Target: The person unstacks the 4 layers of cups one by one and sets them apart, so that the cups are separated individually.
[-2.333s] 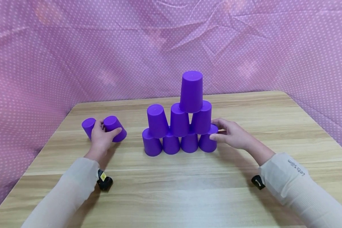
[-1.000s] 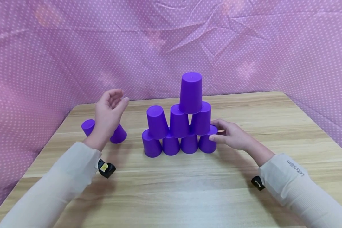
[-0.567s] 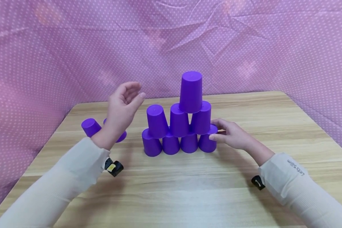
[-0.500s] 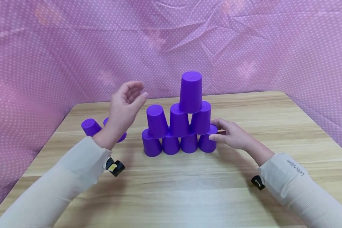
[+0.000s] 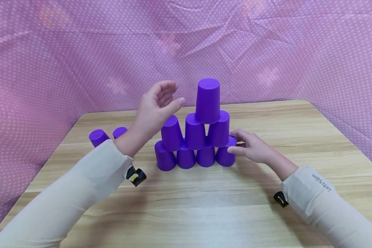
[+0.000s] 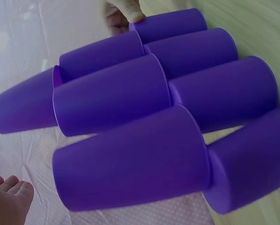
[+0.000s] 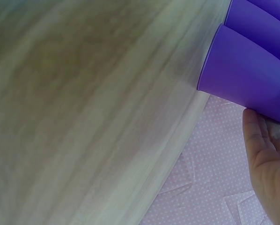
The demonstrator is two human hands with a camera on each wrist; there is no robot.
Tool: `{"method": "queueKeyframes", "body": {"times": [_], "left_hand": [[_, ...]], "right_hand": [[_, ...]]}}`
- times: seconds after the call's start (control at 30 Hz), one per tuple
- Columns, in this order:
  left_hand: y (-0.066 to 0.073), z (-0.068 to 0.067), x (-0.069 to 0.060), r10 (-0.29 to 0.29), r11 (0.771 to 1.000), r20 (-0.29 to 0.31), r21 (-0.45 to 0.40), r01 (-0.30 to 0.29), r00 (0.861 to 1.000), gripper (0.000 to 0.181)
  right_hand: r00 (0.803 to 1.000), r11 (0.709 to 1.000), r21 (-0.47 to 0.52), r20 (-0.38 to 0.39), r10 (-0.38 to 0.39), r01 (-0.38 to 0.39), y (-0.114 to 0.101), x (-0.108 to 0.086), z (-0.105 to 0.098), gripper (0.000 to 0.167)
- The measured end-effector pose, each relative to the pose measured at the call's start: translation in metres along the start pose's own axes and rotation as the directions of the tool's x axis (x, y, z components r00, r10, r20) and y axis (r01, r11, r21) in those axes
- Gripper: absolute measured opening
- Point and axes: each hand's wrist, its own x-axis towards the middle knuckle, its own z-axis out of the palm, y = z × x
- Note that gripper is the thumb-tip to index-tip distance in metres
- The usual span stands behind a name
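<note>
Purple cups stand upside down in a stack: a bottom row, a middle row of three, and a top cup [image 5: 208,100] over the middle row's right pair. My left hand [image 5: 156,106], holding nothing, hovers before the middle row's left cup [image 5: 172,135] and hides part of it. In the left wrist view that hand [image 6: 11,201] is apart from the cups. My right hand [image 5: 251,146] holds the bottom row's right cup [image 5: 225,156] between thumb and fingers. The right wrist view shows its fingertips touching that cup [image 7: 247,75].
Two more purple cups, one left [image 5: 98,137] and one nearer the stack [image 5: 120,131], are at the left, partly hidden by my left arm. All stand on a wooden table [image 5: 204,203]. Pink dotted cloth [image 5: 186,41] hangs behind and at both sides.
My left hand has let go of the cups at the left, then risen and moved right toward the stack. The right hand and the stack stay in place.
</note>
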Motion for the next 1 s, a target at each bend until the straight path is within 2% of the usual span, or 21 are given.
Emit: {"method": "queueKeyframes", "body": {"times": [0.13, 0.4, 0.83, 1.0], "left_hand": [[0.004, 0.011, 0.005, -0.031, 0.999, 0.039, 0.032, 0.03, 0.999, 0.054], [0.008, 0.03, 0.012, -0.055, 0.998, 0.074, 0.042, 0.052, 0.996, 0.056], [0.01, 0.046, 0.023, -0.11, 0.994, 0.085, 0.03, 0.108, 0.99, 0.059], [0.009, 0.049, 0.026, -0.108, 0.994, 0.087, 0.037, 0.105, 0.99, 0.06]], "right_hand": [[1.0, 1.0, -0.001, -0.004, 0.003, -0.003, 0.001, -0.001, -0.001, 0.044], [1.0, 1.0, 0.012, -0.004, -0.003, 0.003, -0.001, 0.001, 0.001, 0.044], [1.0, 1.0, 0.017, -0.003, -0.003, 0.003, 0.0, 0.0, 0.001, 0.044], [1.0, 1.0, 0.013, -0.005, 0.001, 0.0, -0.001, 0.0, 0.001, 0.045]]}}
